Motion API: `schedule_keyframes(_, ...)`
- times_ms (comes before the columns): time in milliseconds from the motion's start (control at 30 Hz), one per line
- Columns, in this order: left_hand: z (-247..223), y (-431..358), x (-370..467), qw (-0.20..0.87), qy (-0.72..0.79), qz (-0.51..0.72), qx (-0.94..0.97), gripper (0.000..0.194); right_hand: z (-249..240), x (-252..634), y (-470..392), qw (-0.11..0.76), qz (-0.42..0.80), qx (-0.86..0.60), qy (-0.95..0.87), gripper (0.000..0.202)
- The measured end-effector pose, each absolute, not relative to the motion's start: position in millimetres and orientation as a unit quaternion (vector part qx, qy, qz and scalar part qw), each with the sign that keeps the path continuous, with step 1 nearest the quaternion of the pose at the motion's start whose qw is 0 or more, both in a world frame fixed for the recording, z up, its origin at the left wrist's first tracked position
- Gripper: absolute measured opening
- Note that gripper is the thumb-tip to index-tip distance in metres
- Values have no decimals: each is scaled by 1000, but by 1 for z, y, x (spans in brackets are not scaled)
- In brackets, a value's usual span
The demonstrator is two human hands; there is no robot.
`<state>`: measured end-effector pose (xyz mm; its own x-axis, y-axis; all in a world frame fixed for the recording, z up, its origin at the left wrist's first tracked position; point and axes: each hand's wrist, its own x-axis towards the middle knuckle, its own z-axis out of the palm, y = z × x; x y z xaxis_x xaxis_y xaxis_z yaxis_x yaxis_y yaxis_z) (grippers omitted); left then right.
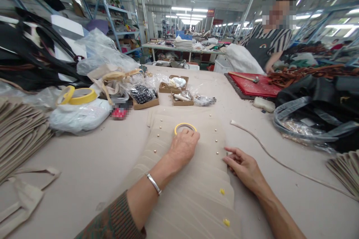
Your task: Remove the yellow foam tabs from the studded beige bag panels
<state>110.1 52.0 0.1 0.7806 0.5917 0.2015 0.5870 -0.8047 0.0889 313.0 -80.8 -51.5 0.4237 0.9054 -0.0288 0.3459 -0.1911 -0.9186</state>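
Overlapping beige panels [193,190] lie in a fanned stack in front of me, with small metal studs along both sides. Two bits of yellow tape [224,207] stick to the right side of the lower panels. My left hand [184,145] is closed on the near rim of a yellow tape roll [185,124] that rests over the upper panels. Its fingertips are partly hidden. At the stack's right edge, my right hand [243,166] has its thumb and fingers apart and holds nothing; the fingertips are at or just beside the edge.
Small cardboard boxes [146,104] of hardware stand beyond the stack. More yellow tape rolls [81,96] sit on a plastic-wrapped bundle at left. A beige cord [269,153] runs along the right, near a black bag [325,101]. A person [265,41] stands behind a red board [252,84] with a hammer.
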Motion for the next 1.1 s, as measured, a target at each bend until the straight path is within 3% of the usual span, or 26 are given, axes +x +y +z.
schedule_keyframes(200, 13, 25, 104, 150, 248, 203, 935, 21, -40, 311, -88, 430, 284, -732, -445, 38)
schedule_keyframes(333, 7, 11, 102, 211, 203, 236, 926, 46, -23, 294, -96, 472, 221, -697, -492, 28)
schedule_keyframes(400, 2, 7, 102, 215, 185, 245, 927, 50, -17, 284, -98, 466, 171, -661, -563, 20)
schedule_keyframes(733, -9, -4, 103, 173, 175, 265, 932, 42, -21, 263, -90, 422, -6, -561, -712, 18)
schedule_keyframes(900, -4, -6, 103, 192, 226, 235, 926, 16, -19, 258, -90, 418, -65, -581, -695, 14)
schedule_keyframes(1100, -2, -3, 104, 164, 215, 248, 930, 15, -13, 250, -90, 452, 10, -640, -621, 12)
